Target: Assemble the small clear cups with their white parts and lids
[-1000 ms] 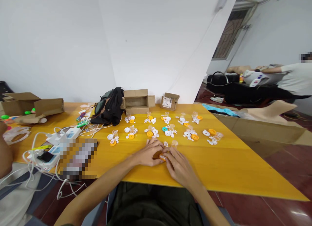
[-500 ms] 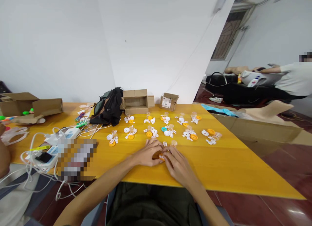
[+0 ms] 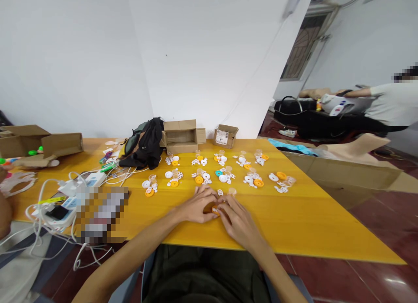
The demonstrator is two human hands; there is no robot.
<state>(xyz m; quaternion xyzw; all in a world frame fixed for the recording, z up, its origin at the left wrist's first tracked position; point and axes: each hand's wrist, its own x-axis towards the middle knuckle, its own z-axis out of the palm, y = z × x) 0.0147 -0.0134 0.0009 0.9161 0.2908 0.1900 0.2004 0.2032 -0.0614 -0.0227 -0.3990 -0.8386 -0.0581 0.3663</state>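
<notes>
Close to the table's front edge, my left hand (image 3: pixel 200 204) and my right hand (image 3: pixel 237 217) meet around a small orange round plastic piece (image 3: pixel 215 210). Fingers of both hands are curled onto it from either side and cover most of it. Something whitish shows on its top, too small to make out. Just beyond my fingertips lie a white piece with dark spots (image 3: pixel 220 192) and a clear plastic cup (image 3: pixel 232 191). Farther off are sets of similar parts, among them an orange ring (image 3: pixel 258 183), a white disc (image 3: pixel 222 178) and a teal ring (image 3: pixel 218 173).
Two cardboard boxes, one open (image 3: pixel 180 137) and one smaller (image 3: pixel 225 136), stand at the back beside a black bag (image 3: pixel 148 142). Power strips (image 3: pixel 94 180) with tangled white cables lie left. Another person's arm (image 3: pixel 5 207) is at the left edge; a person in white (image 3: pixel 392 102) is far right.
The view has shifted slightly. My hands keep nearly the same position around the orange piece, with only a small movement of the right fingers over it.
</notes>
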